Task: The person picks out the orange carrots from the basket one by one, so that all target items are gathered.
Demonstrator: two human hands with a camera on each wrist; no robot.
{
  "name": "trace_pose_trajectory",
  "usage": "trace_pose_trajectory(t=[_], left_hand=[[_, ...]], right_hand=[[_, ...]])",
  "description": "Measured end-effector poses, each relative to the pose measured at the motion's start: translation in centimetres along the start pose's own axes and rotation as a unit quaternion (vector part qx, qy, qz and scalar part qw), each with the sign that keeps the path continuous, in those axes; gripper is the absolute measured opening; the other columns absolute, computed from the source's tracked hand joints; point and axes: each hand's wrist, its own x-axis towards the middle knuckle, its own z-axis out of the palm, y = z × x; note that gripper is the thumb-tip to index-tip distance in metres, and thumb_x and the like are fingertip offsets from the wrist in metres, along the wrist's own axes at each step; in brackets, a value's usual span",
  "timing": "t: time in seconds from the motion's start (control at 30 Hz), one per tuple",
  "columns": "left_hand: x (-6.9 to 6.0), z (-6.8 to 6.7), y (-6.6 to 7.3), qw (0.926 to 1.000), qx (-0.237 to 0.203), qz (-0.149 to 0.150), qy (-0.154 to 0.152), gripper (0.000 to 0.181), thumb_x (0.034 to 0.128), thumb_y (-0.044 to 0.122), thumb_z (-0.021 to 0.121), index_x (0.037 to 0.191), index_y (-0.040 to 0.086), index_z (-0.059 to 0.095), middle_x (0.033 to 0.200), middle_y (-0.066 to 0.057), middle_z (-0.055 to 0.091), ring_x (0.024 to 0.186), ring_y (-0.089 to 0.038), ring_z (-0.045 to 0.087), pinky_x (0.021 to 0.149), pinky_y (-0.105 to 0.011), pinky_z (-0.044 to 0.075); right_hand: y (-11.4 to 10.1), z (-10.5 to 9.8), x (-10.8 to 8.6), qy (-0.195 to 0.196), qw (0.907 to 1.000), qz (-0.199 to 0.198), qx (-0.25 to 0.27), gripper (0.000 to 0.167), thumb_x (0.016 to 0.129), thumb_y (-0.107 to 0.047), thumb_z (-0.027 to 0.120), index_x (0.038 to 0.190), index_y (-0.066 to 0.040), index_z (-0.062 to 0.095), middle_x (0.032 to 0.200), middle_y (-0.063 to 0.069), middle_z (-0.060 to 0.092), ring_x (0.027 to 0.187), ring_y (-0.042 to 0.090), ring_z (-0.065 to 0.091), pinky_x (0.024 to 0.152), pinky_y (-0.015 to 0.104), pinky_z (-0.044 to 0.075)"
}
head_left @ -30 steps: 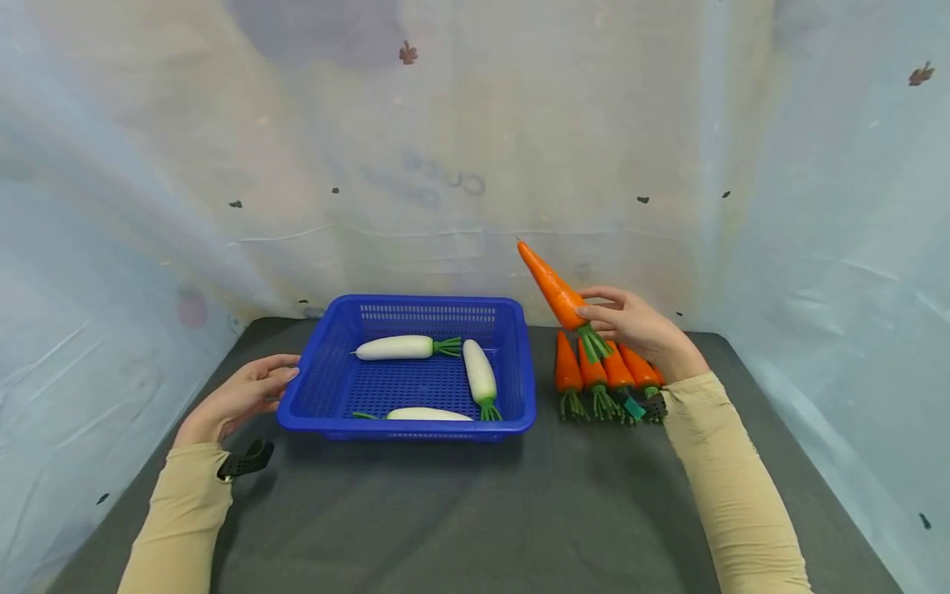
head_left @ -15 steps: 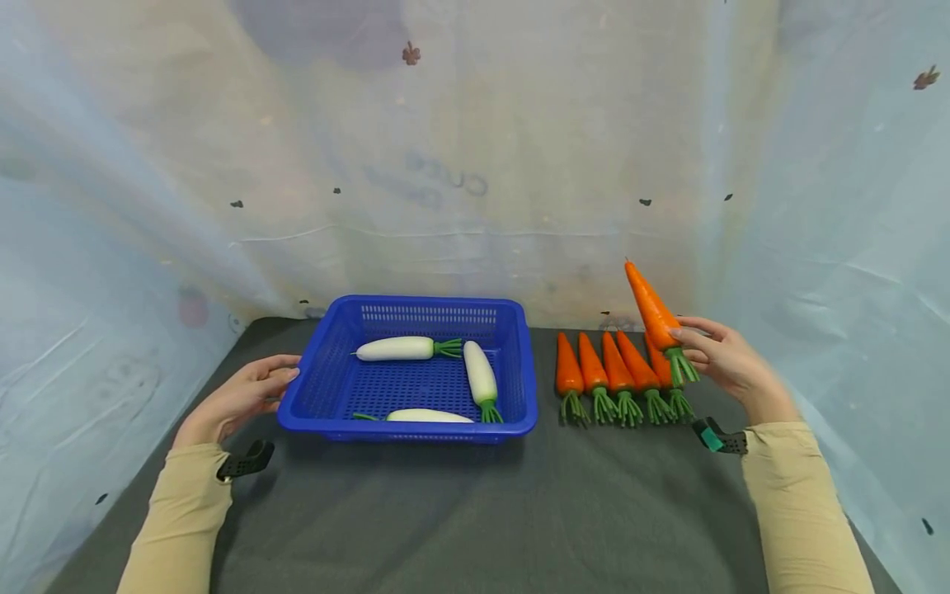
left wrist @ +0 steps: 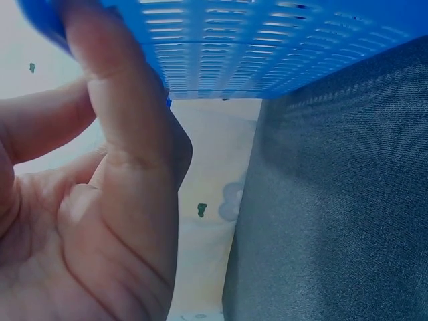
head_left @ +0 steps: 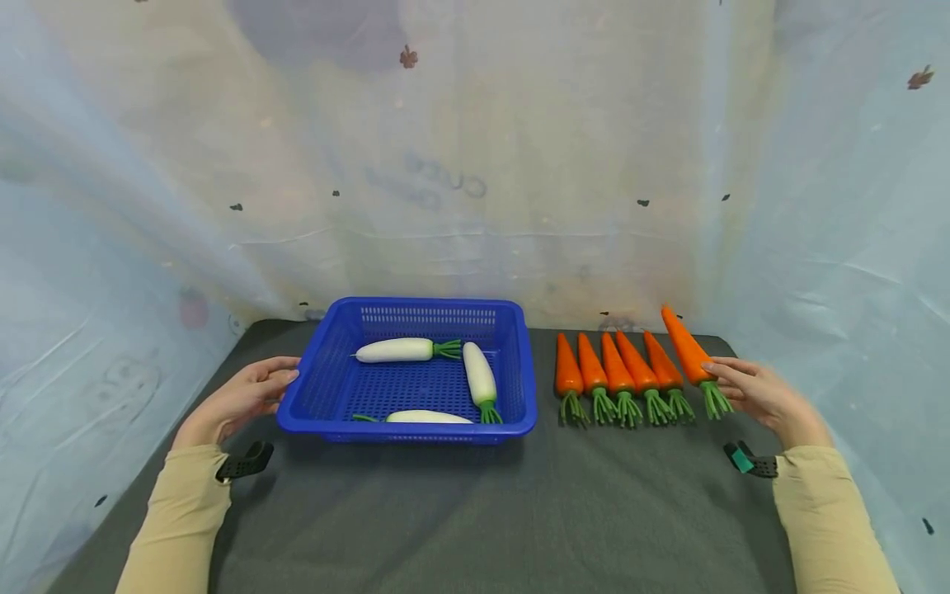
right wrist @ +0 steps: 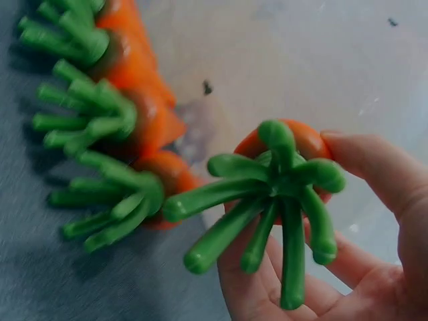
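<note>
My left hand grips the left rim of a blue plastic basket, thumb and fingers at its edge. In the left wrist view the basket's slotted wall shows above the dark tabletop. Three white radishes with green stems lie inside. At the far right my right hand pinches an orange carrot near its stem end, tip pointing up and back. The right wrist view faces this carrot's green stems; whether it touches the table cannot be told. To its left, several carrots lie side by side in a row.
A dark grey cloth-covered table carries everything. Pale plastic sheeting hangs behind it and at both sides. A dark band is on the left wrist, another dark band on the right.
My right hand has carried the carrot rightward and down, from above the row to its right end. The left hand and basket have stayed in place.
</note>
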Motion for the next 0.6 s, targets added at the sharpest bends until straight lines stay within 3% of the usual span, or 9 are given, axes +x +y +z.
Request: trace_pose_trajectory(t=[0.13, 0.23, 0.33, 0.4, 0.47, 0.53, 0.6], left_hand=[[0.0, 0.0, -0.2, 1.0, -0.001, 0.002, -0.001, 0.055, 0.1035, 0.028, 0.043, 0.145, -0.003, 0.025, 0.121, -0.016, 0.058, 0.098, -0.024, 0.064, 0.082, -0.039, 0.053], [0.0, 0.0, -0.2, 1.0, -0.002, 0.005, -0.003, 0.056, 0.1032, 0.029, 0.044, 0.146, -0.003, 0.024, 0.12, -0.016, 0.059, 0.097, -0.025, 0.064, 0.082, -0.039, 0.053], [0.1, -0.1, -0.2, 1.0, -0.002, 0.002, 0.0, 0.058, 0.1025, 0.031, 0.045, 0.146, -0.001, 0.025, 0.119, -0.016, 0.059, 0.097, -0.025, 0.064, 0.082, -0.039, 0.053], [0.1, -0.1, -0.2, 1.0, 0.0, 0.003, 0.001, 0.059, 0.1023, 0.032, 0.045, 0.146, -0.002, 0.024, 0.12, -0.017, 0.059, 0.097, -0.025, 0.063, 0.082, -0.039, 0.053], [0.1, 0.0, -0.1, 1.0, 0.001, 0.003, 0.002, 0.059, 0.1023, 0.031, 0.046, 0.146, -0.002, 0.024, 0.12, -0.017, 0.059, 0.097, -0.026, 0.063, 0.082, -0.039, 0.053], [0.1, 0.0, -0.1, 1.0, 0.0, 0.002, 0.004, 0.059, 0.1023, 0.031, 0.046, 0.146, -0.002, 0.024, 0.119, -0.017, 0.059, 0.097, -0.026, 0.064, 0.082, -0.039, 0.053], [0.0, 0.0, -0.1, 1.0, 0.0, 0.002, 0.004, 0.058, 0.1024, 0.031, 0.045, 0.146, -0.002, 0.024, 0.119, -0.016, 0.059, 0.096, -0.026, 0.064, 0.081, -0.039, 0.053]], right_hand=[[1.1, -0.2, 0.4, 0.01, 0.9999, 0.006, 0.009, 0.072, 0.1, -0.035, 0.05, 0.146, 0.009, 0.016, 0.109, 0.009, 0.041, 0.055, 0.007, 0.034, 0.057, 0.029, 0.036], [1.8, -0.2, 0.8, 0.018, 0.9994, 0.02, 0.02, 0.074, 0.099, -0.036, 0.052, 0.146, 0.008, 0.016, 0.085, -0.002, 0.043, 0.051, 0.006, 0.031, 0.054, 0.031, 0.032], [2.4, -0.1, 1.1, 0.027, 0.9991, 0.034, 0.001, 0.078, 0.097, -0.04, 0.053, 0.146, 0.009, 0.018, 0.081, -0.006, 0.044, 0.05, 0.006, 0.032, 0.054, 0.03, 0.035], [2.8, -0.1, 1.3, 0.035, 0.9981, 0.047, -0.018, 0.081, 0.096, -0.044, 0.054, 0.146, 0.009, 0.019, 0.09, 0.004, 0.052, 0.053, 0.003, 0.038, 0.057, 0.028, 0.04], [3.3, -0.2, 1.5, 0.038, 0.9967, 0.062, -0.038, 0.085, 0.095, -0.048, 0.053, 0.147, 0.009, 0.019, 0.114, 0.024, 0.052, 0.062, -0.002, 0.045, 0.064, 0.024, 0.048], [3.7, -0.4, 1.7, 0.04, 0.9952, 0.078, -0.044, 0.088, 0.094, -0.05, 0.054, 0.147, 0.009, 0.017, 0.134, 0.038, 0.036, 0.07, -0.005, 0.05, 0.07, 0.022, 0.05], [4.0, -0.6, 1.8, 0.034, 0.9945, 0.086, -0.049, 0.089, 0.094, -0.051, 0.053, 0.147, 0.01, 0.016, 0.144, 0.04, 0.021, 0.077, -0.006, 0.052, 0.074, 0.022, 0.051]])
